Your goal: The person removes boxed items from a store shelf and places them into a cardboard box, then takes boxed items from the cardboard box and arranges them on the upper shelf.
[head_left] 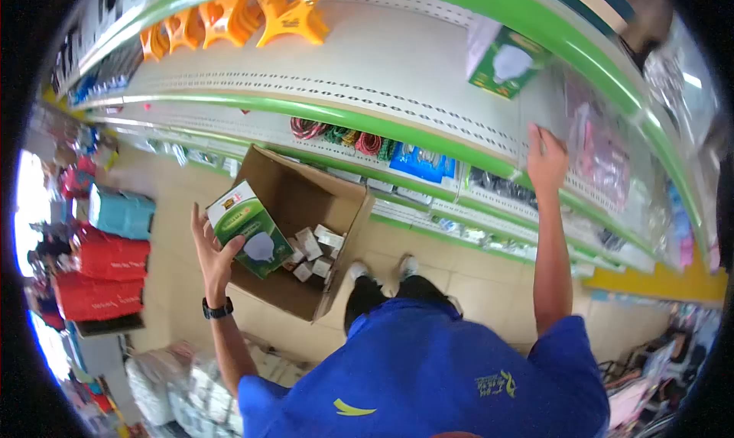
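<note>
My left hand [215, 253] grips a green and white light bulb box [252, 231] by its side, thumb on the front face with the bulb picture. It is held over the open cardboard box [288, 197], where several small white boxes [315, 248] lie at the bottom. My right hand [547, 160] is at the front part of the grey shelf [397, 63], fingers partly apart and nothing visible in them. Farther back on that shelf stands another green light bulb box [505, 62], apart from my right hand.
Orange plastic items [290, 17] stand at the shelf's far left. The green shelf edge [321, 111] runs across in front of me. Lower shelves hold coiled cords [368, 143] and blue packs [423, 163]. Red bags [107, 254] are at the left; wrapped goods [172, 377] lie behind.
</note>
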Demonstrator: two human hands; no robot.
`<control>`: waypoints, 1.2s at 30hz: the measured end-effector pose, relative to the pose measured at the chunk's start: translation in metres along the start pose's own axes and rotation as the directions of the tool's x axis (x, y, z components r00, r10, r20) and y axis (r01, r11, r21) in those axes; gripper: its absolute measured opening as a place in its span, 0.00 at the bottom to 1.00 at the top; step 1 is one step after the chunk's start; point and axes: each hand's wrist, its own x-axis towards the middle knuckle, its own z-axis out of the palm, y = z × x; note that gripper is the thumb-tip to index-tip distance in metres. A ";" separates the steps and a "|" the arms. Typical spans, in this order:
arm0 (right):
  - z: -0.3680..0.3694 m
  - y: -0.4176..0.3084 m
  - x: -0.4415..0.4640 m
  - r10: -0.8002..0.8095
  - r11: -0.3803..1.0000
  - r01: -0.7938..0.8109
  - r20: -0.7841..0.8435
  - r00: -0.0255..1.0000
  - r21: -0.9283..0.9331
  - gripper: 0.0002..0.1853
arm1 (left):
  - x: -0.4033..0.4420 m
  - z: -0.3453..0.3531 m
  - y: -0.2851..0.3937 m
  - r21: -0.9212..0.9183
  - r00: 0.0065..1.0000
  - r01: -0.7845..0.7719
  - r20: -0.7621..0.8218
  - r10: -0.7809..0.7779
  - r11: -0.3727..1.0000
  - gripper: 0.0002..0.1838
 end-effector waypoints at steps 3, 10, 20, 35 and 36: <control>-0.012 -0.011 0.003 -0.065 0.991 0.067 -0.020 0.998 0.116 0.12 | -0.010 0.023 0.070 -0.124 0.987 -0.162 -0.020 0.161 0.979 0.58; -0.015 -0.006 0.005 -0.131 0.957 0.165 -0.153 0.980 0.240 0.11 | 0.015 0.120 0.164 -0.406 0.903 -0.325 0.135 0.408 0.854 0.48; -0.007 0.003 0.003 -0.100 0.968 0.146 -0.218 0.971 0.206 0.12 | 0.094 0.264 0.209 -0.614 0.868 -0.083 0.342 0.359 0.785 0.25; -0.001 0.005 0.001 -0.092 0.983 0.120 -0.191 0.977 0.141 0.16 | 0.104 0.408 0.216 -0.504 0.698 -0.531 0.195 0.689 0.681 0.31; -0.002 0.005 0.002 -0.089 0.986 0.111 -0.175 0.981 0.124 0.16 | 0.098 0.412 0.219 -0.436 0.653 -0.618 0.178 0.736 0.654 0.33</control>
